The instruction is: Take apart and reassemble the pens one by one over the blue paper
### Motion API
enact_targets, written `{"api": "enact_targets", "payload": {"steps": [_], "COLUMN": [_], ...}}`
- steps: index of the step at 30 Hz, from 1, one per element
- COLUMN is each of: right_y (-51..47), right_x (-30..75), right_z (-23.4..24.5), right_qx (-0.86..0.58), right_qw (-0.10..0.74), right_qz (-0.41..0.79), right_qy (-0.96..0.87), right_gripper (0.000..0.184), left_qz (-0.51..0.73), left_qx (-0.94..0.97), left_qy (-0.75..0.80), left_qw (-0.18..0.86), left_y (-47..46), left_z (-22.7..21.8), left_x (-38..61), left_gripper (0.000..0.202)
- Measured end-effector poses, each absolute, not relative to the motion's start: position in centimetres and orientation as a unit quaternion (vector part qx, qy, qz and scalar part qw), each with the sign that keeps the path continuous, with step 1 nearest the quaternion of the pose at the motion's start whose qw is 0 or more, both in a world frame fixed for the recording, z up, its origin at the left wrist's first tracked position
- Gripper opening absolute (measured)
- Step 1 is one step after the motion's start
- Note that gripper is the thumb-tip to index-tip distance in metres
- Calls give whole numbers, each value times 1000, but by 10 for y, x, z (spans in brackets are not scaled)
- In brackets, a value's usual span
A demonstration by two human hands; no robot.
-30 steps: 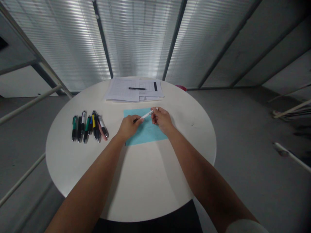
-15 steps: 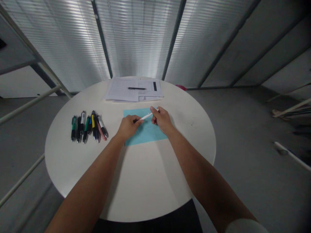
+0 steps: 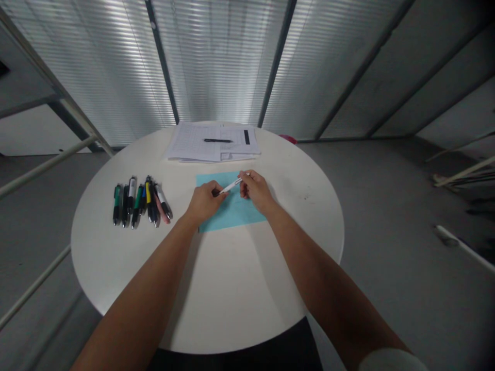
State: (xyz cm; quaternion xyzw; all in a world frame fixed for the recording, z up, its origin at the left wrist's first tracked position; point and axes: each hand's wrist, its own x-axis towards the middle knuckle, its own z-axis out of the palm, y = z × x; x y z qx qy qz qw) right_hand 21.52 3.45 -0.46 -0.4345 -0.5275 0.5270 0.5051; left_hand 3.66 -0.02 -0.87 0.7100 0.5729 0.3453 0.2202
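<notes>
1. My left hand (image 3: 204,202) is half closed, its fingers curled around one end of a white pen (image 3: 231,186), and it has a firm hold on it.
2. My right hand (image 3: 255,191) is also mostly closed, with the thumb and fingers pinching the other end of that pen, so it bridges the small gap between my hands.
3. The pen sits nearly level above the middle of a light-blue sheet of paper (image 3: 232,219), its right end pointing slightly farther away. I can't tell whether it touches the sheet.
4. The sheet lies flat near the center of a round white table (image 3: 270,288), under both my hands.
5. To the left, near my left hand, a tight group of retractable pens (image 3: 141,203) lies side by side on the table, with green, yellow, white and black grips among them.
6. At the far edge sits a stack of printed forms (image 3: 193,147), with a black pen (image 3: 218,140) lying across it.
7. Beyond the table are tall slatted blinds (image 3: 216,67), and a grey floor (image 3: 386,180) spreads out to the right.
</notes>
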Motion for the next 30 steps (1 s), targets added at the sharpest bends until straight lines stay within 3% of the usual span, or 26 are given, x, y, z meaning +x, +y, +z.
{"api": "enact_targets", "payload": {"steps": [30], "right_y": [34], "right_x": [215], "right_z": [-3], "right_qx": [-413], "right_qw": [503], "right_qz": [567], "right_qy": [-505], "right_gripper": [23], "left_qz": [340], "left_qx": [719], "left_qy": [566], "left_qw": [218], "left_y": [0], "left_z": [-7], "left_x": [36], "left_gripper": [24]}}
